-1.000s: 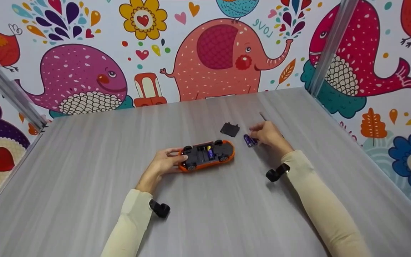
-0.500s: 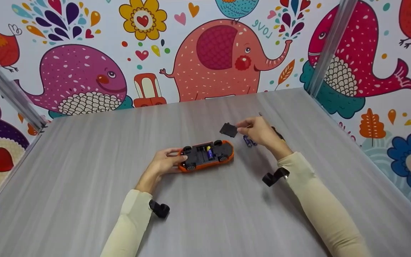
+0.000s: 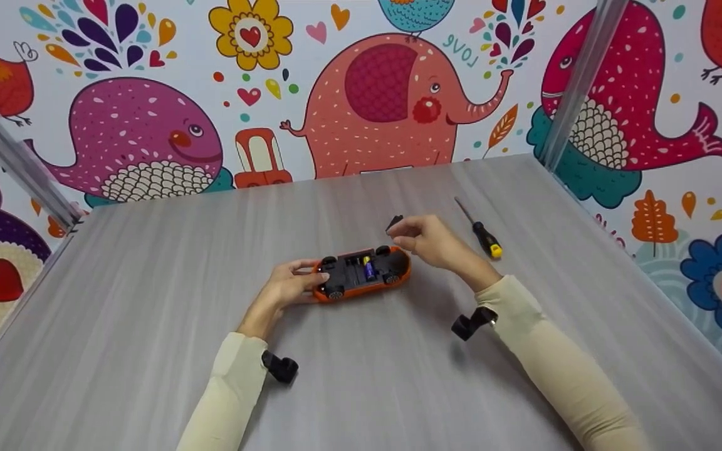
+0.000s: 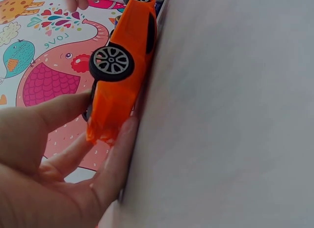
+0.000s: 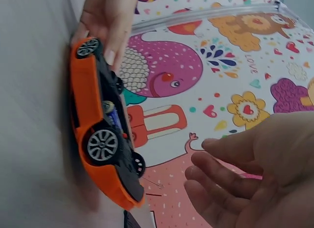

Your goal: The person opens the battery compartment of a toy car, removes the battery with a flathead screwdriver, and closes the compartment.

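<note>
An orange toy car (image 3: pixel 364 291) lies upside down, its black underside up. My left hand (image 3: pixel 287 285) grips its left end, the thumb on the underside and the fingers along the side, as the left wrist view also shows. One purple-and-yellow battery (image 3: pixel 369 269) sits in the uncovered battery compartment. My right hand (image 3: pixel 433 241) hovers just past the car's right end, its fingers loosely bent with nothing between them in the right wrist view. A black battery cover (image 3: pixel 393 222) shows partly behind its fingertips. The loose batteries seen earlier are hidden by this hand.
A screwdriver (image 3: pixel 485 239) with a black and yellow handle lies to the right of my right hand, tip pointing away. The grey tabletop (image 3: pixel 167 282) ends at a wall with printed animals (image 3: pixel 386 106). Metal posts (image 3: pixel 577 94) stand at its back corners.
My right hand has moved left from beside the loose batteries, past the battery cover, toward the car's right end. The screwdriver has come into full view. My left hand and the car stay put.
</note>
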{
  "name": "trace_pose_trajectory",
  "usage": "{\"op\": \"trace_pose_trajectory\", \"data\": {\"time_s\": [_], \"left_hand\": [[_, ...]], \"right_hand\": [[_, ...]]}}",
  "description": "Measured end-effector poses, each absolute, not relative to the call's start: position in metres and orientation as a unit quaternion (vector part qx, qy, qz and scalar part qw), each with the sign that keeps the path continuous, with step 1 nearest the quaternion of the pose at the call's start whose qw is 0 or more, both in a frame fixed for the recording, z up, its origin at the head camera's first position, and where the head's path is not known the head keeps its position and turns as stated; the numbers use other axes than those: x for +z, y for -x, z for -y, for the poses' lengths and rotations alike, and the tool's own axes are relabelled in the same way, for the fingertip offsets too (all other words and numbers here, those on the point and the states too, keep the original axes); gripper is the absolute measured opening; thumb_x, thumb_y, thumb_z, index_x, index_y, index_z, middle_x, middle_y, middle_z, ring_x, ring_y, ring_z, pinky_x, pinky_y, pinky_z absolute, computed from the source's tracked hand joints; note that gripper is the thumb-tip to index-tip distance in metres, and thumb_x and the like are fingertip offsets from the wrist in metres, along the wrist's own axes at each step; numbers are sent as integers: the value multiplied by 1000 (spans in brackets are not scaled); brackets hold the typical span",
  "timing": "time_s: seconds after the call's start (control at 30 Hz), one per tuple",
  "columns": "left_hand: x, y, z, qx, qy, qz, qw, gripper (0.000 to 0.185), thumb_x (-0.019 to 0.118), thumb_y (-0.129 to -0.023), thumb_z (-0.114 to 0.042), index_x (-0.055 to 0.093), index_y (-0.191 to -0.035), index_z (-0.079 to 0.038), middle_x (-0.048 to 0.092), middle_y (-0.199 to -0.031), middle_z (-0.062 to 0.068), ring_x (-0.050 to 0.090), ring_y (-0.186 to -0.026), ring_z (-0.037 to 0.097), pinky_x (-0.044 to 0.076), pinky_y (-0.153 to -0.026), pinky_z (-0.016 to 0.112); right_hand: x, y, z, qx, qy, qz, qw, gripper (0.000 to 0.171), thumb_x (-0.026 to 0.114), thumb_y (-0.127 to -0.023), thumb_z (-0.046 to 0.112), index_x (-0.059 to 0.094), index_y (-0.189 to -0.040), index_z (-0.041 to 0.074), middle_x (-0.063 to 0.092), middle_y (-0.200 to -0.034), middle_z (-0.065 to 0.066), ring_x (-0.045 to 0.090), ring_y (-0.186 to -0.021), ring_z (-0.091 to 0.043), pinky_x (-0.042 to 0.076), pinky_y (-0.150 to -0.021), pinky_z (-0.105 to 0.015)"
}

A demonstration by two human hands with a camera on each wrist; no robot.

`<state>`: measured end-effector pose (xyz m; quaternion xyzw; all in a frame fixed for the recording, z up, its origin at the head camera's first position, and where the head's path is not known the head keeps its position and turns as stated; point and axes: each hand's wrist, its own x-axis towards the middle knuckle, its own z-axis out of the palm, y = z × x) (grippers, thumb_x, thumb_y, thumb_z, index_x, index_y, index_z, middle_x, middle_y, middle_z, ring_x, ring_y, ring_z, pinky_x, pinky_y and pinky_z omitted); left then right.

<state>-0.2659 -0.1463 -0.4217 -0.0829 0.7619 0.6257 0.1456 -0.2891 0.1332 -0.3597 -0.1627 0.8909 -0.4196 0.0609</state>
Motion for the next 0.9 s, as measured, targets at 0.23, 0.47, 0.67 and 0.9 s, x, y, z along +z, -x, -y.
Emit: {"op": "trace_pose_trajectory", "data": {"time_s": [0.23,0.47,0.67,0.9], "left_hand": [[-421,265,146,624,86,-763,144,51,71,-92,-10,56,-140,-3,61,-127,20,67,-86,15,61,-72,30],[-420,266,145,621,89,-765,146,51,71,-92,-11,56,-140,-4,59,-137,25,67,-84,13,60,-69,28],[-420,267,145,617,85,-768,149,52,71,-92,-13,56,-141,-5,59,-137,24,67,-87,15,60,-72,30],[-421,267,148,617,89,-768,148,51,71,-92,-12,56,-141,-5,59,-137,24,67,-90,16,61,-75,31]], "right_hand": [[-364,281,-120,-375,185,-906,64,28,71,-94,22,73,-120,13,70,-120,-7,62,-113,-24,53,-99,-44],[-375,282,-109,-338,236,-909,61,34,77,-89,23,73,-121,12,69,-123,-7,60,-116,-25,52,-100,-46],[-376,285,-102,-313,262,-912,51,34,77,-89,23,73,-120,11,71,-121,-6,60,-114,-26,52,-98,-46],[-381,286,-94,-280,273,-919,53,35,79,-87,22,74,-119,9,69,-123,-9,58,-117,-27,47,-104,-46]]}}
